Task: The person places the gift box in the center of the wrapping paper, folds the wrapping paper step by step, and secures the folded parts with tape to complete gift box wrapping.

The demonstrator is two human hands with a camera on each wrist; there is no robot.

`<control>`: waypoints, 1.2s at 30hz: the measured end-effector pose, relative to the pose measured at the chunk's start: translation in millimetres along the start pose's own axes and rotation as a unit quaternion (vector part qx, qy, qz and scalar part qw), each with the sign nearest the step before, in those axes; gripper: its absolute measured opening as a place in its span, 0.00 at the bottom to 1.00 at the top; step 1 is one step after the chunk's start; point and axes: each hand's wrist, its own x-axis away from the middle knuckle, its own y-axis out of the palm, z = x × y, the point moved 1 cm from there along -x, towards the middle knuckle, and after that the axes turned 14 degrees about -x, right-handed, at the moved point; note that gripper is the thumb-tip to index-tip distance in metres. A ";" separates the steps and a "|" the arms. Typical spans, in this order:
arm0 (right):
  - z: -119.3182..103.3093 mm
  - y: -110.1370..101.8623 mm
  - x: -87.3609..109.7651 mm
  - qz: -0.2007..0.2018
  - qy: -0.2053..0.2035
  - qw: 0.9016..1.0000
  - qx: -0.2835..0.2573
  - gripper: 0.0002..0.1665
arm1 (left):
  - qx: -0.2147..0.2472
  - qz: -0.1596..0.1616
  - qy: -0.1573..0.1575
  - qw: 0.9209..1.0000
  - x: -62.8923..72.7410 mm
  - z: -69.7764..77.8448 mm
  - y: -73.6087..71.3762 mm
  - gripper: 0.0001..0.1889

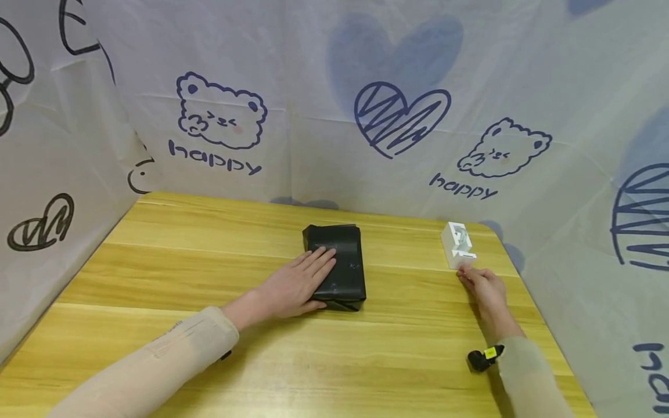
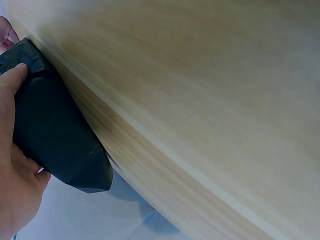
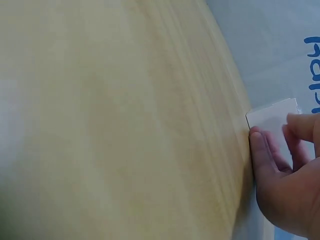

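A black wrapped package (image 1: 342, 264) lies on the wooden table near its middle. My left hand (image 1: 295, 284) rests across the package's left part, its fingers laid straight over the top and the thumb along the near edge. In the left wrist view the package (image 2: 60, 125) shows a smooth, folded dark covering. Toward the back right stands a small white box (image 1: 453, 249) with a cut-out upper side and something clear and rounded inside. My right hand (image 1: 486, 290) has its fingertips right at the box's near end, thumb and index apart in the right wrist view.
The yellow wooden table (image 1: 172, 267) is bordered behind and at both sides by a pale cloth (image 1: 308, 145) printed with hearts and bears. A small black device with a yellow label (image 1: 483, 357) is worn on the right wrist.
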 end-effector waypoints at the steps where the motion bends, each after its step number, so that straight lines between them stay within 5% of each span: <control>1: -0.2 0.2 -1.1 -0.001 0.002 1.000 0.014 0.04 | 0.000 -0.001 0.000 1.000 0.0 -0.1 0.1 0.48; 9: -4.0 5.0 -6.8 -0.003 0.012 0.996 0.093 0.06 | 0.001 0.002 -0.002 1.000 -0.7 -1.3 0.4 0.48; 27: -6.5 2.0 -4.7 -0.034 0.037 0.992 0.112 0.04 | -0.005 0.003 -0.001 1.000 -0.1 -0.8 -1.2 0.48; 36: -16.4 3.2 10.7 -0.091 0.063 0.990 0.084 0.12 | -0.003 0.004 0.000 1.000 0.4 -0.1 -1.0 0.48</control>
